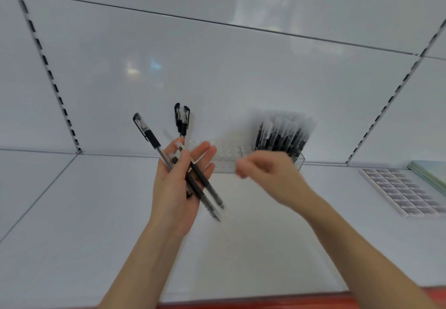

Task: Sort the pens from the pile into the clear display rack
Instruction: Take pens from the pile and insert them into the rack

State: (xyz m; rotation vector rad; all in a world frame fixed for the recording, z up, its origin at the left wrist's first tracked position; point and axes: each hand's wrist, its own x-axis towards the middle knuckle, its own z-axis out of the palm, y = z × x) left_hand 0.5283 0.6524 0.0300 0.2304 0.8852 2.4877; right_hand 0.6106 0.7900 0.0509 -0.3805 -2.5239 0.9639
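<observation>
White shelf (96, 212), white back panel. Clear display rack (226, 156) at back centre; rt half packed w/ upright pens (282, 132), left holes empty. Left hand (173, 188) palm-up, thumb clamping fanned pens (205, 185), long axes up-left to down-right. Right hand (265, 171) just beside, nearer rack; fingers curled, blurred, can't tell if pinching anything.

I read no words or numbers anywhere; any print on the pens (152, 138) in my left hand (173, 188) is too blurred.
</observation>
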